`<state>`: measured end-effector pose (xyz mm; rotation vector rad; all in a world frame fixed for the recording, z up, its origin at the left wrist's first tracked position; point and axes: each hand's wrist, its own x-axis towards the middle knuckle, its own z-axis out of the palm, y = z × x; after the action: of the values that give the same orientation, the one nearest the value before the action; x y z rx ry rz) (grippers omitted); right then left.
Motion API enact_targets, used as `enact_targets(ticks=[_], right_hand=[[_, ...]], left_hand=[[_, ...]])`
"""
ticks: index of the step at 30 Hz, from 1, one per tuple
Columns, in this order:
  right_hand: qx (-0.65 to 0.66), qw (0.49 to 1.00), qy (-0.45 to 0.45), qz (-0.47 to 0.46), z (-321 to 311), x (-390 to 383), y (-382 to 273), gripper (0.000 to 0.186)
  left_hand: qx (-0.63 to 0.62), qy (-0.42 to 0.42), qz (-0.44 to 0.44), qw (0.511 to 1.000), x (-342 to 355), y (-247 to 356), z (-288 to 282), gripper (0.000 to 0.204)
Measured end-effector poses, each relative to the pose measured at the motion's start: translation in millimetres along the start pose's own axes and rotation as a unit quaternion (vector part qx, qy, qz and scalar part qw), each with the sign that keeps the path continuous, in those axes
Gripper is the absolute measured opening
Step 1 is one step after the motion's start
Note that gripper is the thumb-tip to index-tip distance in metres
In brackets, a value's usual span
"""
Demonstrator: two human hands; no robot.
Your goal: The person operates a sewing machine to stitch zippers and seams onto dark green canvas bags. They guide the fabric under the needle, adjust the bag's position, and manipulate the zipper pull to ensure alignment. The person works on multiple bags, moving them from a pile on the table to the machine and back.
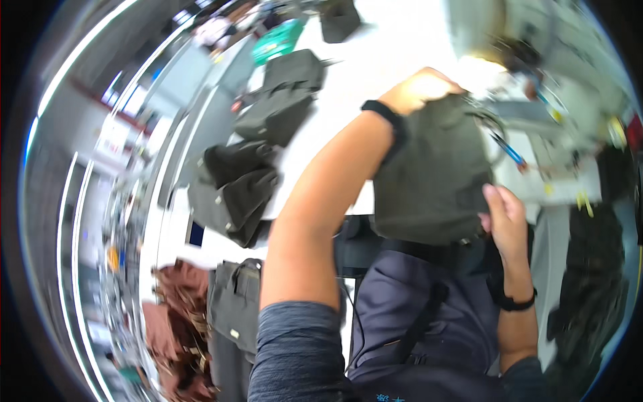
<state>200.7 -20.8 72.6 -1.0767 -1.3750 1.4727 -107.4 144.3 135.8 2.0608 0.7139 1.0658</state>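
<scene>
A long white table (395,53) fills the upper middle of the view, its edges bent by the lens. Several dark green bags lie on it to the left: a pile of two (281,97) further up, and another pair with snap buttons (234,194) hanging over the near edge. Below those, off the table, sits one more dark bag (234,305), and beside it a heap of brown cloth (177,321). At the table's far end lie a dark pouch (338,20) and a teal packet (276,40).

The dark green bag (432,174) being worked on is held up over the near edge of the table, just in front of the person's chest. It hangs between the two hands. The left hand (422,90) reaches across from the lower left and clamps the bag at its top edge, fingers folded over the cloth, so the bag drops down from that grip. The right hand (502,214) comes up from the lower right and pinches the bag's lower right edge, thumb pressed against the fabric; the bag lies to the left of this hand.

Each wrist carries a dark band. A blue pen (509,151) lies on the table just right of the bag.
</scene>
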Motion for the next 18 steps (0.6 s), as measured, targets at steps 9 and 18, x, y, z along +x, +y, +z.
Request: enact_targets(ticks=[9,18], right_hand=[[-0.157,0.971,0.000,-0.179,-26,-12,-2,0.035],[-0.088,0.981,-0.115,-0.130,-25,8,-2,0.031]], left_hand=[[0.364,0.082,-0.198,0.906,-50,175,124,0.037],[0.469,0.165,-0.099,0.862,-109,161,259,0.057]])
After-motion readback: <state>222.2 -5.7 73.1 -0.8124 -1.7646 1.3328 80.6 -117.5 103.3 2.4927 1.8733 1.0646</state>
